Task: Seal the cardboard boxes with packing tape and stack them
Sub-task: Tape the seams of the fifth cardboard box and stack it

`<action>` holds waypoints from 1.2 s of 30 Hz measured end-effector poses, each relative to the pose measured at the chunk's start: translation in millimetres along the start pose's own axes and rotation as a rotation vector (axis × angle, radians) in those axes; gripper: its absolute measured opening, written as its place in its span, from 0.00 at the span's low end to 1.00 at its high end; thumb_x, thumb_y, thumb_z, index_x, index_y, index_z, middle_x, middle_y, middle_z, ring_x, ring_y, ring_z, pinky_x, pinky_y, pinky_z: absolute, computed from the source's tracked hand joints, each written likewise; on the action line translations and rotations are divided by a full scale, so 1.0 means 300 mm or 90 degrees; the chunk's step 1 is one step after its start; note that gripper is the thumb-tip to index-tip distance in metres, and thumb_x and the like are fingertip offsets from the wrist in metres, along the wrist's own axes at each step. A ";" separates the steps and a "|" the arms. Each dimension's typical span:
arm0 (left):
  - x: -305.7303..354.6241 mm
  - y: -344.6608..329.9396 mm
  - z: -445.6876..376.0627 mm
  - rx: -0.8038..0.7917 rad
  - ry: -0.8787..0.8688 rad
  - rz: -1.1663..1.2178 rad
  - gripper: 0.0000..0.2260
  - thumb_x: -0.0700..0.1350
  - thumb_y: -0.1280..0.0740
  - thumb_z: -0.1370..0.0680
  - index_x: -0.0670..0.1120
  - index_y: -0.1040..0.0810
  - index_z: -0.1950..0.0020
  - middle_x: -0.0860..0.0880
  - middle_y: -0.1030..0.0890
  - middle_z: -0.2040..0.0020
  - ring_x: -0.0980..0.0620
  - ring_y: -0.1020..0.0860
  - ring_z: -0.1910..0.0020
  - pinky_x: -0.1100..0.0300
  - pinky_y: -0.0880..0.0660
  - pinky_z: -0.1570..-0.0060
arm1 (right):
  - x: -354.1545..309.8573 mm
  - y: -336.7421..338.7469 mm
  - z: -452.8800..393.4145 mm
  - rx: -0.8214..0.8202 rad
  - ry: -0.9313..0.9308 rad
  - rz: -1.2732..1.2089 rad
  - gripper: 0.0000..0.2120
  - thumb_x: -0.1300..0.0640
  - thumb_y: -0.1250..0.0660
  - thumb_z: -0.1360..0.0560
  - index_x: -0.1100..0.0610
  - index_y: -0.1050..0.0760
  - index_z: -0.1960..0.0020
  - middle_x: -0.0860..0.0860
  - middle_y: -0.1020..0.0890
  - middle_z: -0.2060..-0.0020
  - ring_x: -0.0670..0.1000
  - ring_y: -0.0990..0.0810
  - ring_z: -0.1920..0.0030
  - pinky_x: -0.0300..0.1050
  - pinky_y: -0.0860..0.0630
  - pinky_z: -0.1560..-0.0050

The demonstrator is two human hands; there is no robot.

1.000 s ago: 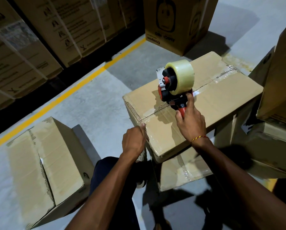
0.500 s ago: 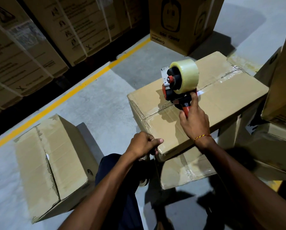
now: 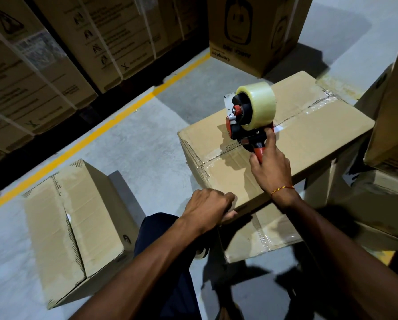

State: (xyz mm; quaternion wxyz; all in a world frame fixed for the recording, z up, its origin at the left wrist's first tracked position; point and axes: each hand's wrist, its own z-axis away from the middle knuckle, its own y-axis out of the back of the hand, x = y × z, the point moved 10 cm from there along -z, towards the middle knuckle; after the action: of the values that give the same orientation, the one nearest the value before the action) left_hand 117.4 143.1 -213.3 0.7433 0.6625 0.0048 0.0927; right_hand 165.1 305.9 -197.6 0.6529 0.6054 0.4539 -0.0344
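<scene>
the tape dispenser (image 3: 251, 118) is held by the right hand (image 3: 270, 167) on the top box's (image 3: 309, 139) seam, while the left hand (image 3: 208, 207), since moved from the taped corner, is curled over the near edge, suggesting steadying.

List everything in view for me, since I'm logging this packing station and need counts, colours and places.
box being taped: one, brown, centre right, stacked on another box
lower box: one, brown, beneath it
tape dispenser: one, red and black, with clear roll, on the top box's seam
floor box: one, brown, lower left
printed carton: one, brown, top centre
strapped cartons: several, brown, upper left
floor line: one, yellow, diagonal
side boxes: several, brown, right edge
left hand: fingers curled on the top box's near corner
right hand: gripping the dispenser handle
</scene>
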 end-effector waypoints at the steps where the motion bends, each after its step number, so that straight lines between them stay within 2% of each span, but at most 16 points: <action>1: 0.000 -0.005 -0.007 -0.016 -0.001 -0.004 0.11 0.56 0.37 0.18 0.51 0.35 0.52 0.47 0.21 0.59 0.42 0.24 0.60 0.54 0.34 0.63 | 0.000 -0.001 0.000 0.000 0.000 -0.002 0.34 0.59 0.35 0.23 0.48 0.48 0.22 0.61 0.19 0.44 0.68 0.20 0.51 0.54 0.29 0.56; 3: -0.011 -0.014 -0.021 -0.056 -0.009 -0.010 0.13 0.57 0.33 0.21 0.51 0.33 0.52 0.46 0.20 0.59 0.42 0.22 0.59 0.53 0.30 0.61 | 0.003 0.001 0.000 0.002 -0.003 -0.006 0.34 0.58 0.35 0.23 0.48 0.48 0.22 0.61 0.19 0.45 0.68 0.20 0.51 0.54 0.28 0.56; 5: -0.024 -0.014 -0.024 -0.079 -0.024 0.014 0.19 0.66 0.33 0.24 0.51 0.32 0.54 0.46 0.21 0.59 0.44 0.24 0.59 0.53 0.28 0.59 | 0.010 0.007 0.001 0.001 -0.015 -0.030 0.34 0.58 0.34 0.23 0.46 0.47 0.23 0.61 0.19 0.46 0.67 0.20 0.51 0.55 0.27 0.55; 6: -0.041 -0.008 -0.024 -0.068 -0.014 0.037 0.22 0.70 0.37 0.25 0.51 0.31 0.55 0.46 0.24 0.59 0.46 0.27 0.58 0.53 0.30 0.58 | 0.013 0.011 0.002 -0.001 -0.024 -0.055 0.34 0.58 0.33 0.24 0.45 0.46 0.24 0.60 0.18 0.47 0.67 0.20 0.51 0.55 0.25 0.54; 8: -0.089 0.029 -0.023 0.035 0.021 0.052 0.23 0.70 0.43 0.21 0.50 0.29 0.55 0.49 0.26 0.56 0.49 0.31 0.55 0.52 0.32 0.54 | 0.018 0.023 0.004 -0.003 -0.039 -0.110 0.33 0.58 0.31 0.25 0.44 0.43 0.27 0.57 0.19 0.51 0.65 0.20 0.52 0.55 0.24 0.52; 10: -0.139 0.055 -0.029 0.117 0.070 0.015 0.24 0.68 0.47 0.19 0.49 0.26 0.45 0.48 0.25 0.45 0.47 0.30 0.45 0.50 0.32 0.46 | 0.030 0.042 0.006 0.005 -0.053 -0.144 0.31 0.57 0.30 0.26 0.44 0.40 0.29 0.55 0.20 0.54 0.64 0.21 0.54 0.55 0.24 0.53; 11: -0.157 0.052 -0.042 0.117 0.088 0.002 0.26 0.68 0.49 0.18 0.49 0.26 0.38 0.47 0.27 0.36 0.45 0.31 0.37 0.49 0.34 0.41 | 0.038 0.055 0.009 0.011 -0.063 -0.156 0.31 0.57 0.30 0.27 0.44 0.39 0.29 0.54 0.20 0.55 0.63 0.21 0.55 0.55 0.24 0.54; 13: -0.176 0.015 -0.088 0.060 0.103 -0.002 0.31 0.67 0.53 0.18 0.47 0.34 0.25 0.46 0.38 0.21 0.45 0.41 0.23 0.47 0.42 0.27 | 0.053 0.078 0.018 0.022 -0.082 -0.185 0.29 0.55 0.30 0.28 0.44 0.38 0.31 0.54 0.20 0.55 0.63 0.21 0.56 0.53 0.24 0.55; 15: -0.170 -0.022 -0.142 0.008 0.106 0.020 0.34 0.66 0.54 0.17 0.46 0.45 0.18 0.47 0.51 0.17 0.48 0.53 0.18 0.48 0.54 0.21 | 0.074 0.104 0.029 0.034 -0.105 -0.233 0.29 0.48 0.33 0.30 0.42 0.37 0.31 0.54 0.18 0.53 0.62 0.19 0.57 0.57 0.20 0.56; 18: -0.123 -0.037 -0.244 -0.006 0.097 0.046 0.35 0.66 0.56 0.17 0.48 0.55 0.17 0.51 0.60 0.17 0.51 0.62 0.19 0.50 0.61 0.21 | 0.135 0.158 0.029 0.052 -0.143 -0.294 0.30 0.44 0.34 0.32 0.38 0.36 0.31 0.54 0.18 0.50 0.61 0.17 0.59 0.59 0.17 0.58; 21: -0.058 -0.037 -0.365 0.000 0.068 0.046 0.35 0.67 0.56 0.18 0.48 0.56 0.17 0.50 0.60 0.17 0.52 0.63 0.19 0.51 0.62 0.21 | 0.211 0.228 0.017 0.072 -0.158 -0.348 0.26 0.55 0.30 0.26 0.38 0.34 0.33 0.55 0.18 0.53 0.55 0.18 0.69 0.50 0.20 0.71; 23: -0.015 -0.027 -0.448 0.013 0.053 0.054 0.35 0.67 0.55 0.18 0.48 0.55 0.17 0.50 0.58 0.17 0.52 0.62 0.19 0.51 0.61 0.21 | 0.259 0.266 0.013 0.077 -0.169 -0.376 0.26 0.61 0.30 0.23 0.40 0.34 0.33 0.56 0.17 0.57 0.55 0.20 0.74 0.48 0.23 0.78; 27: 0.061 -0.021 -0.594 0.011 0.062 0.078 0.40 0.70 0.54 0.20 0.47 0.56 0.17 0.48 0.59 0.17 0.51 0.61 0.19 0.50 0.61 0.21 | 0.340 0.301 0.009 0.097 -0.185 -0.417 0.26 0.61 0.30 0.21 0.39 0.34 0.32 0.55 0.17 0.63 0.52 0.21 0.76 0.50 0.22 0.77; 31: 0.163 -0.073 -0.698 -0.080 0.029 0.033 0.53 0.80 0.57 0.35 0.51 0.63 0.18 0.41 0.67 0.19 0.40 0.69 0.21 0.37 0.66 0.24 | 0.390 0.291 -0.016 0.118 -0.199 -0.471 0.26 0.63 0.31 0.21 0.41 0.34 0.30 0.53 0.19 0.66 0.51 0.23 0.77 0.49 0.24 0.78; 33: 0.198 -0.098 -0.717 -0.112 0.005 0.003 0.55 0.81 0.53 0.37 0.53 0.65 0.19 0.41 0.69 0.20 0.35 0.71 0.23 0.31 0.67 0.27 | 0.411 0.288 -0.034 0.125 -0.207 -0.475 0.27 0.63 0.31 0.21 0.42 0.34 0.29 0.53 0.18 0.64 0.52 0.23 0.77 0.49 0.23 0.78; 36: 0.205 -0.103 -0.713 -0.135 -0.010 -0.028 0.52 0.73 0.39 0.30 0.54 0.67 0.19 0.41 0.71 0.21 0.35 0.72 0.24 0.31 0.67 0.28 | 0.419 0.291 -0.055 0.124 -0.199 -0.470 0.28 0.62 0.31 0.21 0.40 0.34 0.29 0.53 0.18 0.60 0.51 0.23 0.76 0.47 0.24 0.77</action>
State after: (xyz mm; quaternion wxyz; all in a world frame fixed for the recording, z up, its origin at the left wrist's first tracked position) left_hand 154.2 359.1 -262.8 0.8112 0.5805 0.0039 0.0709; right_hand 281.5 406.1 -208.7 0.5974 0.4487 0.5302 -0.4009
